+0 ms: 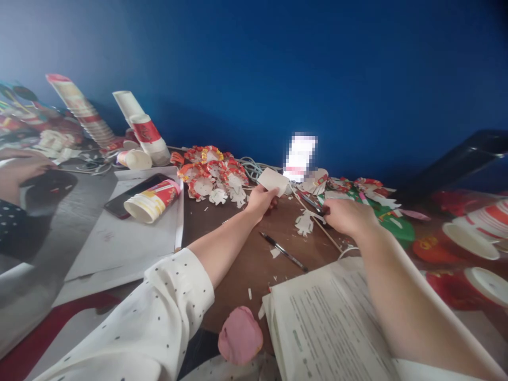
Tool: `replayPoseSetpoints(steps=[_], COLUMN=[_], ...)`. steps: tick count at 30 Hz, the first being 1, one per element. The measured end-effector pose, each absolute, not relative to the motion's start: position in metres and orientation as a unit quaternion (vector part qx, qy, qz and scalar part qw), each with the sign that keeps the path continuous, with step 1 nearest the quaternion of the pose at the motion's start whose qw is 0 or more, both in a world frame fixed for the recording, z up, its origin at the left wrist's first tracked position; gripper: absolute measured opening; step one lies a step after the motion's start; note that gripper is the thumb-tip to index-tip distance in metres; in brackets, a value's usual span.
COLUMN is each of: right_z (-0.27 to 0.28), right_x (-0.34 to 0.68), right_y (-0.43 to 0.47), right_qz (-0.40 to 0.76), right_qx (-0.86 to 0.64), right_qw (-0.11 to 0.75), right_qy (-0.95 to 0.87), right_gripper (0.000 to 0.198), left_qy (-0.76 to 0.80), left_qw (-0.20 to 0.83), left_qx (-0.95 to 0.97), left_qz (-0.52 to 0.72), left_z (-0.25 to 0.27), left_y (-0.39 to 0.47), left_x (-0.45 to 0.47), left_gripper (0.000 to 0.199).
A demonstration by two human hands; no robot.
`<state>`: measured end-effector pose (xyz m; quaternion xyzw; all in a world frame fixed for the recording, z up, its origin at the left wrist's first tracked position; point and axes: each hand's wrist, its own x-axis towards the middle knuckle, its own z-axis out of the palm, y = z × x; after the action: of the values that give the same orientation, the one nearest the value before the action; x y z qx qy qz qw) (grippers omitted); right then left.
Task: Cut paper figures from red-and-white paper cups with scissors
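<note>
Between the thumb and fingers of my left hand [263, 202] is a piece of white card [273, 181], raised above the brown table [238, 254]. My right hand [351, 217] is closed around a pair of scissors [313, 202], whose blades point left toward the card without touching it. Just below the scissors lies a white paper cutout [305, 223] with a jagged outline. A black and clear pen [283, 251] rests on the table between my forearms, amid small paper scraps.
Flower-like cut paper cups [216, 172] are piled behind my left hand. A pixelated bright screen [300, 159] leans near the blue wall. Stacked cups [153, 135] stand at left by a dark phone [137, 196]. Another person's hand [21, 169] is far left. A printed paper bag [325, 317] lies in front.
</note>
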<state>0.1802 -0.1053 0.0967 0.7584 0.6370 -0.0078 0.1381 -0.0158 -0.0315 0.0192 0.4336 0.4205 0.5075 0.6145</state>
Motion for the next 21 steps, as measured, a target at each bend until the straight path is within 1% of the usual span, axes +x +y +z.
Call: replayPoseSetpoints(steps=[5, 11, 16, 18, 19, 21], right_z=[0.088, 0.08, 0.088, 0.097, 0.101, 0.108], right_x=[0.176, 0.184, 0.19, 0.192, 0.192, 0.19], right_y=[-0.104, -0.1, -0.101, -0.104, -0.106, -0.109], right_qz=[0.024, 0.019, 0.019, 0.018, 0.021, 0.035], right_qx=[0.781, 0.78, 0.786, 0.794, 0.8, 0.803], right_qw=[0.147, 0.145, 0.131, 0.101, 0.07, -0.029], right_qy=[0.606, 0.608, 0.604, 0.599, 0.596, 0.594], right_gripper=[0.038, 0.04, 0.042, 0.045, 0.046, 0.048], left_qy=[0.424, 0.431, 0.41, 0.393, 0.388, 0.379], left_qw=[0.611, 0.625, 0.657, 0.671, 0.677, 0.692], left_qx=[0.429, 0.408, 0.364, 0.336, 0.319, 0.285], left_qz=[0.513, 0.507, 0.517, 0.532, 0.537, 0.543], left_z=[0.017, 0.018, 0.019, 0.019, 0.02, 0.022], left_y=[-0.03, -0.031, -0.028, -0.026, -0.025, -0.025], left_x=[-0.016, -0.016, -0.018, -0.018, -0.018, -0.019], left_gripper=[0.014, 0.013, 0.021, 0.019, 0.018, 0.015])
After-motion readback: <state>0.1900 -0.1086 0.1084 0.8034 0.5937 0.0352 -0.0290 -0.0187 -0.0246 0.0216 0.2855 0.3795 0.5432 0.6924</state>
